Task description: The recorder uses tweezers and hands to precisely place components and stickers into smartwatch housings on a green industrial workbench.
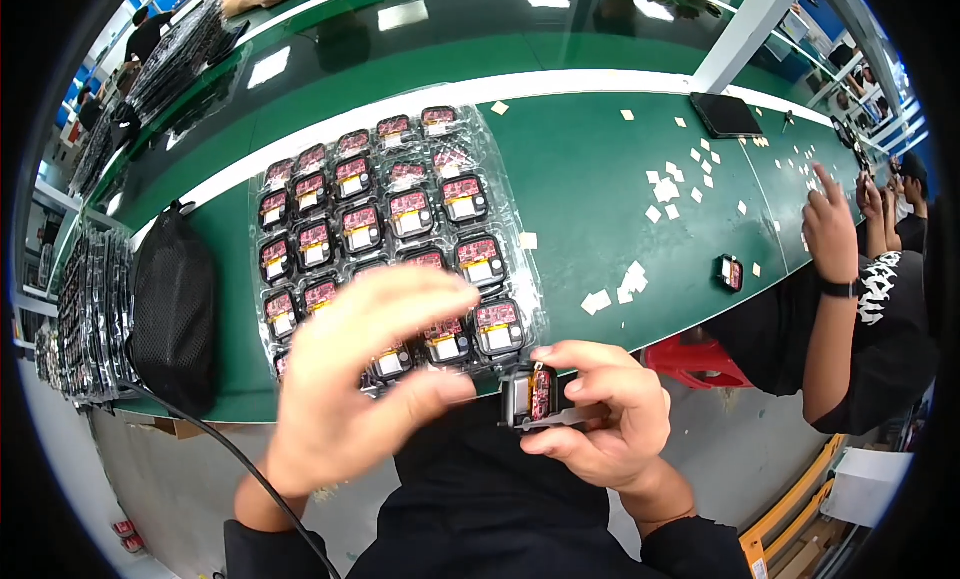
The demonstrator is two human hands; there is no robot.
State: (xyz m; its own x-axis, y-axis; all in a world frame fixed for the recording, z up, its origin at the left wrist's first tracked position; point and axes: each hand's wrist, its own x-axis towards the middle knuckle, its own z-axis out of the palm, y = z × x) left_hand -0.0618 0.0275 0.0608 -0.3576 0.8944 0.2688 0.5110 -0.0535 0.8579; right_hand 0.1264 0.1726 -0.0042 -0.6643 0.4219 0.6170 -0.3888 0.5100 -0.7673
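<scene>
My right hand (600, 419) grips a small black square module with a red circuit board (530, 395) at the near edge of the green table (590, 179). A thin grey tool lies along my right fingers under the module. My left hand (365, 379) hovers blurred, fingers spread and holding nothing, over the near end of a clear plastic tray (515, 194) filled with several rows of the same black-and-red modules (410, 214).
A black mesh bag (175, 314) lies left of the tray. Small white paper squares (660, 189) litter the table, with one loose module (731, 273) among them. A co-worker's hand (830, 229) rests at the right. Stacked trays (85, 319) stand far left.
</scene>
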